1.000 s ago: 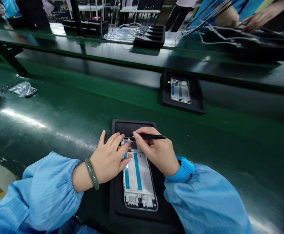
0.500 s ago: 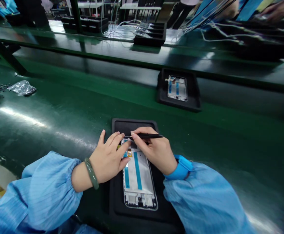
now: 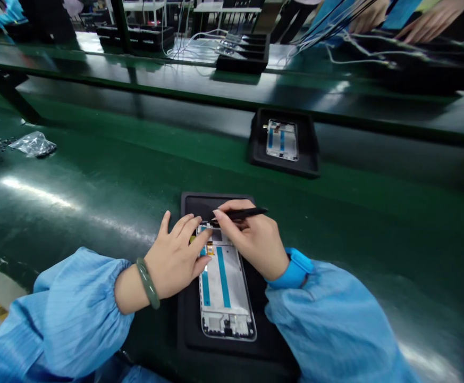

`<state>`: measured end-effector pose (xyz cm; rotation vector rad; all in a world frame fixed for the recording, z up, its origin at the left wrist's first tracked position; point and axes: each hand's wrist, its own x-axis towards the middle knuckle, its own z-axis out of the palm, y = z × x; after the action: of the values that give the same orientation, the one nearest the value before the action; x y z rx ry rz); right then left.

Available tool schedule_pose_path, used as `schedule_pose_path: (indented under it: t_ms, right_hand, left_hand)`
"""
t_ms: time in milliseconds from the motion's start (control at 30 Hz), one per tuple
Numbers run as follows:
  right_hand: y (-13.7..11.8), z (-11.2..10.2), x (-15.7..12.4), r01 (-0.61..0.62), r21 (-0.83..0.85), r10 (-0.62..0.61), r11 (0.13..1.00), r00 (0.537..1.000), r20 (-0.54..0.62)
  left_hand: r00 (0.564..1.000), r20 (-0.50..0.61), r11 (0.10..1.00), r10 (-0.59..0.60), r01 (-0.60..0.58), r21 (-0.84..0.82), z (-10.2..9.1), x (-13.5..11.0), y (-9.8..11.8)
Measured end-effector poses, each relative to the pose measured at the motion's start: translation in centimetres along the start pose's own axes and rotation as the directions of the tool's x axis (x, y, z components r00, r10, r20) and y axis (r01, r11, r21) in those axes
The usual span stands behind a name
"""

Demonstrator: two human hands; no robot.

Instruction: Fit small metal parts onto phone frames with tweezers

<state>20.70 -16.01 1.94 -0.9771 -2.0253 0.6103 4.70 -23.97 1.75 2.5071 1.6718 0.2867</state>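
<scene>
The green table [image 3: 128, 181] carries a black tray [image 3: 187, 319], set under the smartphone frame [image 3: 234, 271], probably so its rim stops any sliding. The left hand [image 3: 171, 260] lies with fingers spread over the frame's upper left, seemingly to steady it; the right hand [image 3: 258, 239] pinches a pen-like black tool [image 3: 247, 213] near the frame's top edge, presumably for fine control.

Left hand [image 3: 173, 259] lies splayed, right hand [image 3: 258, 240] pinches.
</scene>
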Motion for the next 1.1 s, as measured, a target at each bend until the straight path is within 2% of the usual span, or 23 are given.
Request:
schedule_pose_path:
  t_ms: [133, 233, 367, 467, 633, 1100]
  right_hand:
    - [0.9, -0.4, -0.3, -0.037, 0.076, 0.04, 0.996, 0.998, -0.04]
    - [1.5, -0.6, -0.5, -0.041, 0.085, 0.041, 0.996, 0.999, -0.006]
    - [1.9, -0.7, -0.6, -0.04, 0.119, 0.036, 0.992, 0.999, 0.041]
    - [2.0, -0.9, -0.6, -0.041, 0.154, 0.027, 0.987, 0.995, 0.091]
    - [1.9, -1.0, -0.6, 0.011, 0.114, -0.024, 0.993, 0.993, 0.111]
    - [1.8, -1.2, -0.6, 0.098, 0.091, -0.108, 0.991, 0.987, 0.115]
  left_hand:
    - [1.0, -0.006, 1.0, 0.004, -0.004, -0.017, 0.0, 0.0, -0.1]
    - [1.0, -0.028, 0.997, -0.001, -0.002, -0.077, -0.2, 0.2, -0.4]
    - [0.99, -0.122, 0.977, -0.068, 0.042, -0.207, -0.2, 1.3, -1.2]
    - [0.98, -0.162, 0.967, -0.115, 0.074, -0.243, 0.0, 2.3, -1.6]
    - [0.976, -0.154, 0.962, -0.155, 0.113, -0.25, 0.1, 3.2, -1.7]
    - [0.975, -0.144, 0.957, -0.171, 0.129, -0.259, 0.1, 3.2, -1.5]
